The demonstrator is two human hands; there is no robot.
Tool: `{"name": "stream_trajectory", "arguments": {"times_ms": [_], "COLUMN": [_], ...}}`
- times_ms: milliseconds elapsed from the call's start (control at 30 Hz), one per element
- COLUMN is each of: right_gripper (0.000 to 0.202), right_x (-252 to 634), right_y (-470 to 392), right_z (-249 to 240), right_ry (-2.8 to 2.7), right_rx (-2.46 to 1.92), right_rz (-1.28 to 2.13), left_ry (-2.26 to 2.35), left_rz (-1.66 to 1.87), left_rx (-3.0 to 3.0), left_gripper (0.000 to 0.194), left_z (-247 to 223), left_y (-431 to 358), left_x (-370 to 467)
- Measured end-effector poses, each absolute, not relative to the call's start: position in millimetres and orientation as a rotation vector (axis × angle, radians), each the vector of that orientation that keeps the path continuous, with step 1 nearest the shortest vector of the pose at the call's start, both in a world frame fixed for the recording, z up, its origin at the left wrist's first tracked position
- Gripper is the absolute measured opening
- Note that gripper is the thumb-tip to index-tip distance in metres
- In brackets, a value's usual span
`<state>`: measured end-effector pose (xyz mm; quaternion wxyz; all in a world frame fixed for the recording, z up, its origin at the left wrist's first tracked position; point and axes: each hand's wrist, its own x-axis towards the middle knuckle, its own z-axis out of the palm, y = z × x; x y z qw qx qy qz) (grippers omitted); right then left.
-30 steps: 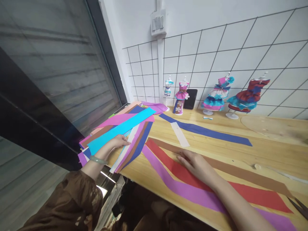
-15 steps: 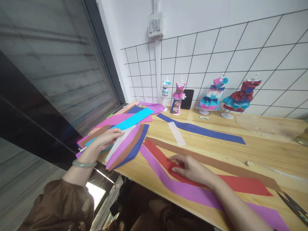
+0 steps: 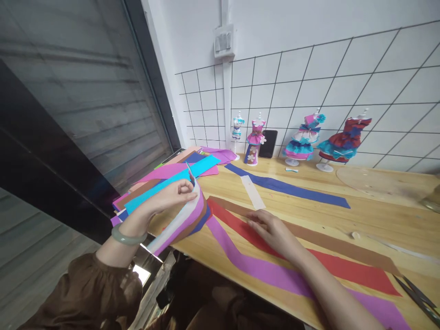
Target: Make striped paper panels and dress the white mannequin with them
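Note:
My left hand (image 3: 177, 195), with a bangle at the wrist, is closed on the edge of a layered bundle of paper-like strips (image 3: 187, 219) in white, purple, brown and blue. The bundle's far end curls upright beside my fingers, and its near end hangs at the table's front edge. Flat on the table lies a long red strip (image 3: 354, 268). My right hand (image 3: 270, 229) rests over its middle, fingers loosely stretched with nothing gripped. A brown strip (image 3: 330, 240) runs behind the red one and a purple strip (image 3: 275, 275) in front of it.
Behind my left hand a pile of coloured strips (image 3: 165, 172) spreads at the table's left end. A blue strip (image 3: 299, 188) and a short white strip (image 3: 253, 192) lie farther back. Several small dress forms (image 3: 302, 142) and a phone (image 3: 268, 144) stand by the wall; scissors (image 3: 417, 295) lie at right.
My left hand has moved right and bent the bundle's far end upward; before, it lay fanned flatter. My right hand's fingers have straightened, and the red strip has shifted slightly right.

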<state>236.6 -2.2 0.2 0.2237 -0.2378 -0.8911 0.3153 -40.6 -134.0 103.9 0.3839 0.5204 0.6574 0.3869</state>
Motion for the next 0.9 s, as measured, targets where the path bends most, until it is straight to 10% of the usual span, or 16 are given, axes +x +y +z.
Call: {"name": "stream_trajectory", "arguments": {"times_ms": [900], "right_gripper": [0.029], "right_x": [237], "right_y": [-4], "right_z": [2], "right_ry": [-2.559], "right_rx": [-0.629], "right_rz": [0.781], "left_ry": [1.938], "left_rz": [1.030], "left_rx": [1.144], "left_gripper": [0.041], "left_z": [128], "left_y": [-168], "left_x": [-63]}}
